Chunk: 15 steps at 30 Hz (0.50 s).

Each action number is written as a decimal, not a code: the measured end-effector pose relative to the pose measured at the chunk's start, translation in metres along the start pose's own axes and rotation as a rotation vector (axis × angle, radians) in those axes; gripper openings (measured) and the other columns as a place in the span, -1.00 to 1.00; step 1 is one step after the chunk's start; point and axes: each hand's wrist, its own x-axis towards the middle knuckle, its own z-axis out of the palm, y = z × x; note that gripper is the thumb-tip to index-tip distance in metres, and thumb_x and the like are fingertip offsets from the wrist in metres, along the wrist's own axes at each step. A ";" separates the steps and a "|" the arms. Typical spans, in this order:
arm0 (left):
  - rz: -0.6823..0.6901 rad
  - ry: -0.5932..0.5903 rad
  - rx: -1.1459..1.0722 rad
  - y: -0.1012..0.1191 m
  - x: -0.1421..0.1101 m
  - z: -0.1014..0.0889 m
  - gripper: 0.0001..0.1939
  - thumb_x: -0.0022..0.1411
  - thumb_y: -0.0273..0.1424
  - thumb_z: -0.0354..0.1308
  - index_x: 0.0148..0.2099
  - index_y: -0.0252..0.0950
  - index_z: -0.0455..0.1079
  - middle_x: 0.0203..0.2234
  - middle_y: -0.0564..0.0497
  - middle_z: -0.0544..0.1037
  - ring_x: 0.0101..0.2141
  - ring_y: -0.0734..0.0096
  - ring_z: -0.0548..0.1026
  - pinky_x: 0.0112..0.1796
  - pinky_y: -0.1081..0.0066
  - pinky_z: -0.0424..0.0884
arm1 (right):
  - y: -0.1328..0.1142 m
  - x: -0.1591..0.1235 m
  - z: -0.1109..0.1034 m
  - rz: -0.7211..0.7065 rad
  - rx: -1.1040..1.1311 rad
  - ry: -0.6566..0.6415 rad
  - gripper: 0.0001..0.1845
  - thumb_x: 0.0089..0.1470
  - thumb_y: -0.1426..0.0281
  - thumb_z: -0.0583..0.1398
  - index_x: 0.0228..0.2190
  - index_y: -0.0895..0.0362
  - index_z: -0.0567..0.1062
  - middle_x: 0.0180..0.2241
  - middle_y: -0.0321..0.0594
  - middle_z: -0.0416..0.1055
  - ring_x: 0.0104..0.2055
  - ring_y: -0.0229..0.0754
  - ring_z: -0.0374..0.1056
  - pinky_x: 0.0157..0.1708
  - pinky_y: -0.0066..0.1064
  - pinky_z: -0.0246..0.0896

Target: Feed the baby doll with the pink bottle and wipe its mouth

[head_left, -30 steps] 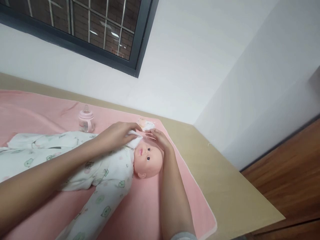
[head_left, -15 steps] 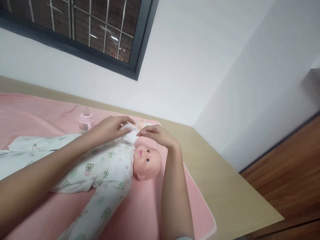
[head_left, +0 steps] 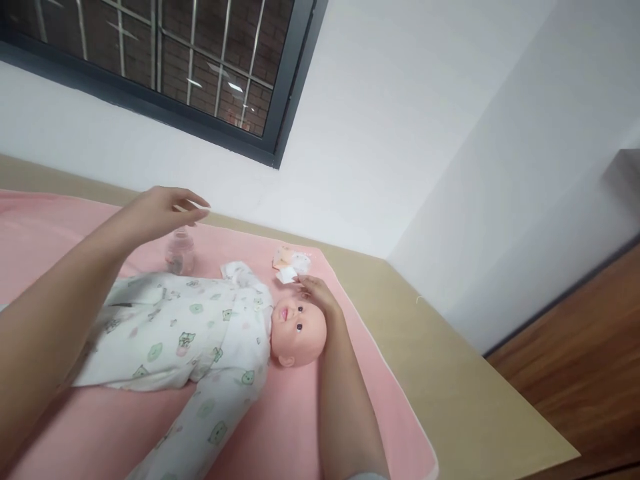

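Note:
A baby doll (head_left: 299, 330) lies on its back in a white patterned outfit (head_left: 200, 327), its bald head toward the right. Just beyond the head, the fingertips of my right hand (head_left: 320, 291) are closed on the edge of a small folded white cloth or tissue (head_left: 287, 275), low over the pink sheet. My left hand (head_left: 167, 212) is raised above a baby bottle (head_left: 180, 252), thumb and fingers apart, with nothing in it. The bottle stands upright beside the doll and looks blurred.
The pink sheet (head_left: 280, 427) covers much of the wooden tabletop (head_left: 430, 360). Beside the white piece lies a small orange-and-white patterned packet or cloth (head_left: 293, 258). A wall with a barred window (head_left: 220, 67) rises behind; brown wood panelling (head_left: 590, 353) is at right.
My left hand has let go of the white piece and moved left, over the bottle. My right hand has lowered toward the sheet with the white piece, beside the doll's head.

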 end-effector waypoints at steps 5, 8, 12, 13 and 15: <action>-0.129 -0.080 -0.032 -0.042 0.014 -0.016 -0.35 -0.03 0.08 0.21 -0.02 -0.26 0.39 -0.16 -0.08 0.53 -0.24 0.10 0.48 -0.11 0.11 0.35 | 0.017 -0.001 -0.001 0.040 -0.071 0.013 -0.78 -0.16 0.27 0.29 -0.46 0.18 0.54 -0.50 -0.23 0.47 -0.44 -0.27 0.32 -0.30 -0.37 0.24; -0.148 -0.142 -0.054 -0.058 0.018 -0.019 -0.21 -0.13 0.16 0.26 0.02 -0.30 0.37 -0.12 -0.13 0.52 -0.20 0.09 0.47 -0.11 0.13 0.36 | 0.018 -0.002 -0.003 0.030 -0.137 0.021 -0.83 -0.15 0.32 0.28 -0.46 0.17 0.53 -0.52 -0.25 0.45 -0.46 -0.27 0.31 -0.32 -0.37 0.23; -0.171 -0.238 -0.028 -0.073 0.023 -0.017 -0.09 -0.17 0.14 0.29 0.12 -0.35 0.28 -0.03 -0.22 0.46 -0.09 0.02 0.42 -0.09 0.14 0.35 | 0.016 0.001 -0.006 -0.032 -0.248 0.044 -0.86 -0.15 0.36 0.24 -0.48 0.17 0.52 -0.61 -0.29 0.40 -0.54 -0.28 0.26 -0.41 -0.40 0.17; -0.178 -0.251 0.006 -0.078 0.025 -0.015 -0.05 -0.18 0.11 0.31 0.16 -0.35 0.24 -0.01 -0.24 0.44 -0.08 0.01 0.41 -0.06 0.13 0.33 | 0.015 0.002 -0.007 -0.058 -0.276 0.061 -0.86 -0.13 0.35 0.21 -0.48 0.17 0.51 -0.63 -0.31 0.38 -0.56 -0.29 0.24 -0.43 -0.41 0.15; -0.173 -0.279 0.073 -0.089 0.029 -0.011 0.01 -0.20 0.04 0.35 0.23 -0.34 0.15 0.02 -0.27 0.42 -0.07 0.00 0.42 -0.03 0.10 0.28 | 0.013 0.004 -0.010 -0.122 -0.329 0.126 -0.81 -0.08 0.32 0.15 -0.44 0.15 0.51 -0.63 -0.33 0.34 -0.55 -0.28 0.23 -0.43 -0.41 0.13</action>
